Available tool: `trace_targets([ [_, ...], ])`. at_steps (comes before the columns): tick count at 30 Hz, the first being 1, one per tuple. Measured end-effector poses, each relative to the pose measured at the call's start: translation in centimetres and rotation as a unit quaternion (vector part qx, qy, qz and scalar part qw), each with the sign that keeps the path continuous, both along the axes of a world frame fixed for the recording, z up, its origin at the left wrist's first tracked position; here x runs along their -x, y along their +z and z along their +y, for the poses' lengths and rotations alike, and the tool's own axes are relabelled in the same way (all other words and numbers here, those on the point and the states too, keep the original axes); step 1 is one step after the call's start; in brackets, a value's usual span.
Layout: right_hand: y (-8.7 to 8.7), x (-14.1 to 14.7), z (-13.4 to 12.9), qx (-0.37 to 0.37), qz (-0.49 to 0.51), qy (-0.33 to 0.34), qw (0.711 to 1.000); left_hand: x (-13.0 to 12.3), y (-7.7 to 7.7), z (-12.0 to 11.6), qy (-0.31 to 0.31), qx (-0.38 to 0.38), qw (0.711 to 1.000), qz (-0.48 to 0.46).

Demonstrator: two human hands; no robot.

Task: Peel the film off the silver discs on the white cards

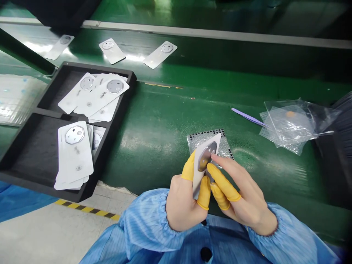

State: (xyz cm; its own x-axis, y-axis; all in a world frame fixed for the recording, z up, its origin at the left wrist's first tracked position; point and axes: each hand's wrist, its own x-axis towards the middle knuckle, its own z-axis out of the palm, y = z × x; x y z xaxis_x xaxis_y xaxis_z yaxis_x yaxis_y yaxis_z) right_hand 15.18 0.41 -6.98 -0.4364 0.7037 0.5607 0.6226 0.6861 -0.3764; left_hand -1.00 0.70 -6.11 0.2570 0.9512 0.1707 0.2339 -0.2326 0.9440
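My left hand (185,201), with yellow finger cots on its thumb and a finger, is closed around a white phone back cover (195,174). The cover is tilted up on edge, its dark, shiny camera plate (205,156) facing my right hand (244,198). My right fingers, some in yellow cots and one bare, are bent against that plate and the cover's edge. Whether they also pinch something small is hidden. Beneath the cover, a clear sheet (226,146) bearing rows of small black dots lies on the green bench.
To the left, a black divided tray (95,176) holds several white covers (75,154). More covers (161,55) lie along the back strip. Purple tweezers (247,117) and crumpled clear plastic bags (294,124) are on the right. Clear packaging (19,97) sits at far left.
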Motion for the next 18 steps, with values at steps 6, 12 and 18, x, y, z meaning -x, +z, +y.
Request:
trace_targets([
  [6, 0.5, 0.5, 0.0, 0.008, 0.002, -0.025, 1.0, 0.0, 0.0, 0.0, -0.006, -0.027, 0.999, 0.037],
  [12, -0.3, 1.6, -0.8, 0.0, -0.026, -0.022, 0.999, -0.2, -0.2, -0.3, 0.03, -0.034, 0.997, 0.065],
  [18, -1.2, 1.7, -0.4, 0.043, 0.006, 0.003, 0.999, -0.1, -1.4, -0.5, 0.041, 0.027, 0.998, 0.045],
])
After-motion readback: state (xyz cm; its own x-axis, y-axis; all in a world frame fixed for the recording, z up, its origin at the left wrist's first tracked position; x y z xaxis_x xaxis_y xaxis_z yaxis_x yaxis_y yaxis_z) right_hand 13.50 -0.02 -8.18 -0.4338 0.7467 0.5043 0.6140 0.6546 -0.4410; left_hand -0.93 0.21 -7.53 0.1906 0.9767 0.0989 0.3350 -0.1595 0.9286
